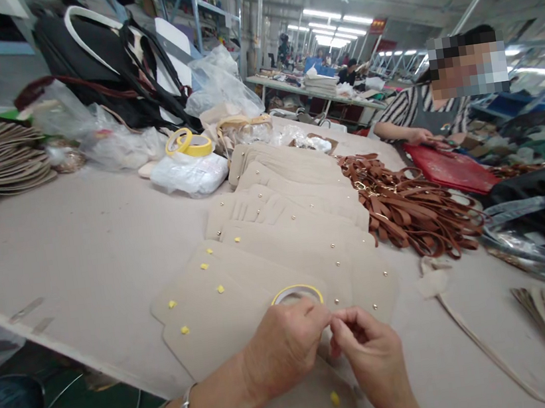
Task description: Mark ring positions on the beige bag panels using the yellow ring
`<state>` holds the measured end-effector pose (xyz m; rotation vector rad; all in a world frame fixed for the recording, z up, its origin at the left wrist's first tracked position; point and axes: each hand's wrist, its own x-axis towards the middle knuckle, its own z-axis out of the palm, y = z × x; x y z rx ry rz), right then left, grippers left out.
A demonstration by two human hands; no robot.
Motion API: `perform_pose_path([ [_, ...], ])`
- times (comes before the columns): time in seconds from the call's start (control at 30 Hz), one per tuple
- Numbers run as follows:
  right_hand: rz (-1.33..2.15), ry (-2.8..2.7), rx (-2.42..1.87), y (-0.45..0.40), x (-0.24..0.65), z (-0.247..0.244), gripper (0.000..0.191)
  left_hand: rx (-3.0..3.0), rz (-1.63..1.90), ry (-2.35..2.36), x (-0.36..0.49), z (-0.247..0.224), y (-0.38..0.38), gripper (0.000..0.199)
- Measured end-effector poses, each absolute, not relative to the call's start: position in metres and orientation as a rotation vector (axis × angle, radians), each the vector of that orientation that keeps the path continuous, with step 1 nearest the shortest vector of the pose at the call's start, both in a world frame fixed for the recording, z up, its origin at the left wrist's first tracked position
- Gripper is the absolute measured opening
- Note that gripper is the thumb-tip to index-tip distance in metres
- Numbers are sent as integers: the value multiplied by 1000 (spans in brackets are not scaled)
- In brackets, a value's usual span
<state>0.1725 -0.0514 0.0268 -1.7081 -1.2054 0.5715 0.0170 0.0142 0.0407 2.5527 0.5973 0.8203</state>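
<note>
My left hand (pixel 281 346) holds a roll of yellow tape (pixel 296 292), fingers curled around it, a silver bangle on the wrist. My right hand (pixel 373 358) meets it at the fingertips, pinching at the tape's end; what sits between the fingers is too small to tell. Both hands hover over a beige cut leather panel (pixel 216 312) dotted with small yellow tape squares. A further beige piece with one yellow square (pixel 334 398) lies under my wrists.
A row of overlapping beige panels with metal studs (pixel 293 208) runs up the table. Brown leather straps (pixel 408 209) pile at right. More tape rolls (pixel 189 143), plastic bags and black handbags (pixel 103 59) sit at back left. A co-worker (pixel 434 112) handles a red piece (pixel 448 167).
</note>
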Motion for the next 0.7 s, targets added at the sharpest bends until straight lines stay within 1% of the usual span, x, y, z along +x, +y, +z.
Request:
perform_pose_path([
  [0.07,730,-963,-1747,-46,187,24,27,2576,839,535,19,43,15,18],
  [0.13,824,-846,-1768,-42,204,21,33,2604,835,564,19,44,21,19],
  [0.27,938,-934,-1814,-39,222,17,38,2748,695,840,20,34,45,13],
  [0.43,872,-1097,-1941,-34,218,14,39,2848,405,905,25,17,56,7],
  [0.53,780,-1227,-2017,-32,217,14,36,2845,377,903,26,13,55,3],
  [0.7,573,-1489,-2044,-26,215,18,30,2793,409,884,25,13,57,3],
])
